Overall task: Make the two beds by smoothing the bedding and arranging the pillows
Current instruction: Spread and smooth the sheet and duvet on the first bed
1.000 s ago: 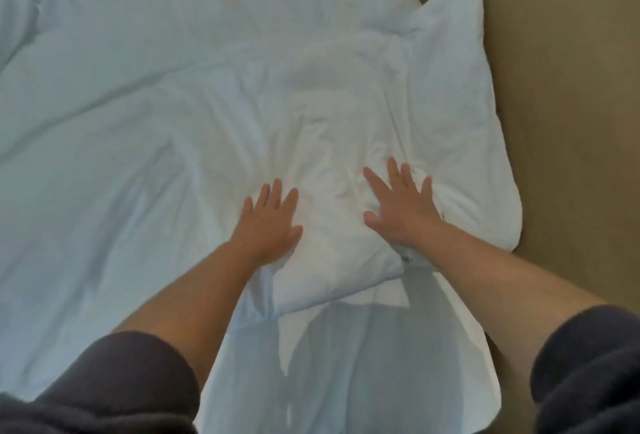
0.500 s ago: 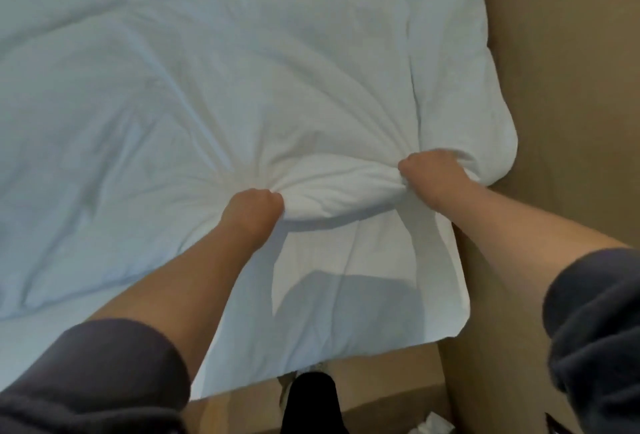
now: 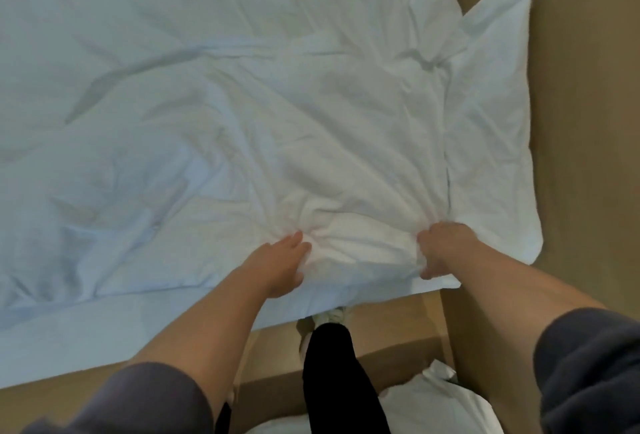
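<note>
A crumpled white duvet (image 3: pixel 242 115) covers the bed and fills most of the view. Its near edge is bunched into a thick fold between my two hands. My left hand (image 3: pixel 282 265) grips that fold, fingers on top and thumb tucked below. My right hand (image 3: pixel 441 248) is clenched in a fist round the fabric near the duvet's right corner. A flat white corner of bedding (image 3: pixel 491 104) sticks out to the right past the duvet. A smoother strip of white sheet (image 3: pixel 69 336) lies along the bed's near edge at lower left.
A tan wooden bed frame (image 3: pixel 391 326) runs along the near edge, and a tan panel (image 3: pixel 588 122) stands along the right side. My black-trousered leg (image 3: pixel 332 381) and pale shoe stand beside the frame. More white bedding (image 3: pixel 433 406) lies low at the bottom right.
Both hands lay flat on the duvet a second ago. They have since closed on its near edge and drawn it toward me, and the bed frame and my leg have come into view.
</note>
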Demonstrator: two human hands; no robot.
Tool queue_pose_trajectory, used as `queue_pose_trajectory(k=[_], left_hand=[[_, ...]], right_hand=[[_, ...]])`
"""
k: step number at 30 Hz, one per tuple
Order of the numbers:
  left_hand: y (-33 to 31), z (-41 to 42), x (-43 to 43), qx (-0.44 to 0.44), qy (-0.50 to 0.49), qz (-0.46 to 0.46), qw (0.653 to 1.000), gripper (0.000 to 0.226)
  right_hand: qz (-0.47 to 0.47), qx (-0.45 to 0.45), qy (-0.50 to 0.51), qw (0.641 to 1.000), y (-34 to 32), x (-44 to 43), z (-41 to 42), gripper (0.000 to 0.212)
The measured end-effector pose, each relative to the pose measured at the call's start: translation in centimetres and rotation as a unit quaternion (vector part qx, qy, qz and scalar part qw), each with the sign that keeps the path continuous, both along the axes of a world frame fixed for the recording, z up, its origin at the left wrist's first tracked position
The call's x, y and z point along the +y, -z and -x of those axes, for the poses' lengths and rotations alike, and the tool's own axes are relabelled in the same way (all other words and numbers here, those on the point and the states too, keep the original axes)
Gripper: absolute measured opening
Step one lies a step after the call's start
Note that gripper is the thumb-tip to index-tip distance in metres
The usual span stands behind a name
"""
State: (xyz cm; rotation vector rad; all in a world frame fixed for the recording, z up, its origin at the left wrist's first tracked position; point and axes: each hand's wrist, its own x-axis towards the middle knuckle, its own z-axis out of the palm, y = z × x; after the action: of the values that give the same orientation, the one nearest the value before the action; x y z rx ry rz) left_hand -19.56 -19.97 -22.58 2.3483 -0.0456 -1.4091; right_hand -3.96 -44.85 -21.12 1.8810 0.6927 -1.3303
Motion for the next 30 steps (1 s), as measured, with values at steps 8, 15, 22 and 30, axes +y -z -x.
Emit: queue_pose_trajectory(k=[8, 15, 22, 30], left_hand=[[-6.1, 3.5, 17.0, -0.084, -0.132, -0.171, 0.973, 0.039], [-7.2, 8.2, 35.9, -0.240, -0.239, -0.271, 0.901, 0.038], [2.1, 14.5, 45.8, -0.056, -0.209, -0.270, 0.938, 0.052], [-2.6, 10.0, 52.7, -0.300, -0.358, -0.273, 0.841, 0.018]], right_hand=[[-0.171, -0.025, -0.042, 0.984, -4.3, 17.4, 1.2, 0.050], [-0.438, -0.104, 0.066, 0.891, -5.4, 37.7, 5.1, 0.051], [-0.409, -0.112, 0.057, 0.904, 0.9, 52.8, 6.5, 0.052], [-0.386, -0.189, 0.139, 0.892, -0.4, 51.8, 6.2, 0.021]])
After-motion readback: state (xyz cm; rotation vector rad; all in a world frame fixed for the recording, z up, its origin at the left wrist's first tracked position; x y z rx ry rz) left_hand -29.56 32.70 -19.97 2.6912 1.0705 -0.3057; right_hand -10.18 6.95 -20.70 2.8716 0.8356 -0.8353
